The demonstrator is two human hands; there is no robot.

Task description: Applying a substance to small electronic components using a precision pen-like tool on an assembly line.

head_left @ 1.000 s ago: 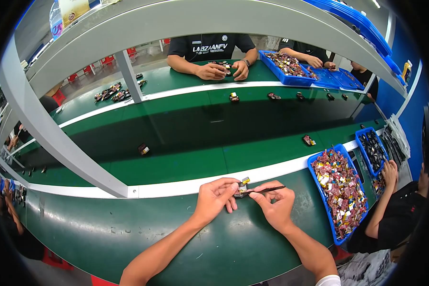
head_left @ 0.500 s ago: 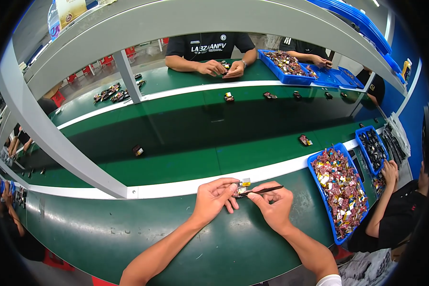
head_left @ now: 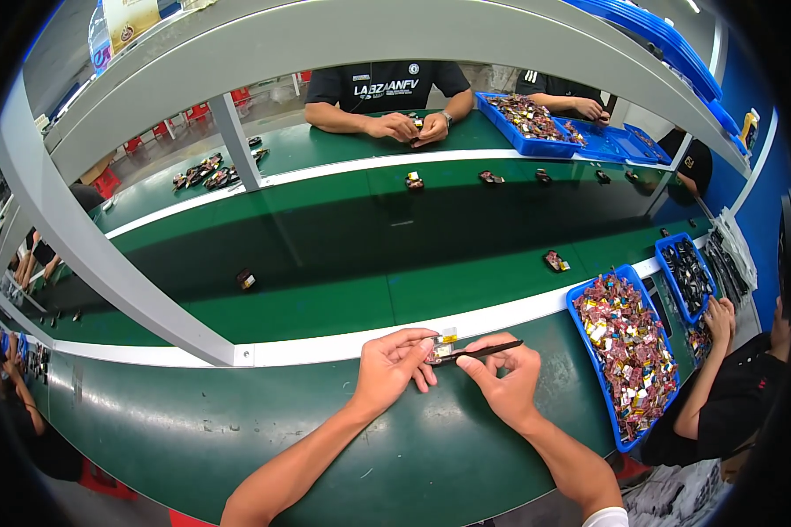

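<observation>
Above the near strip of green bench, my left hand [head_left: 390, 370] is closed on a small electronic part [head_left: 443, 350] with a yellow-and-silver tab, held between thumb and fingers. My right hand [head_left: 505, 379] grips slim black tweezers [head_left: 494, 349] like a pen, its thumb and forefinger pressed along them. The tweezers' tip reaches the part beside my left fingertips. Fine detail on the part is too small to tell.
A blue tray [head_left: 628, 444] heaped with small parts stands right of my hands, with another blue tray [head_left: 712, 286] of black pieces beyond. Past the white rail [head_left: 325, 350], a green belt [head_left: 343, 303] carries scattered parts. A grey post [head_left: 88, 237] rises at left. Co-workers sit opposite and at right.
The parts on the belt have shifted slightly to the left. My hands, the held part and the tweezers stay almost in place.
</observation>
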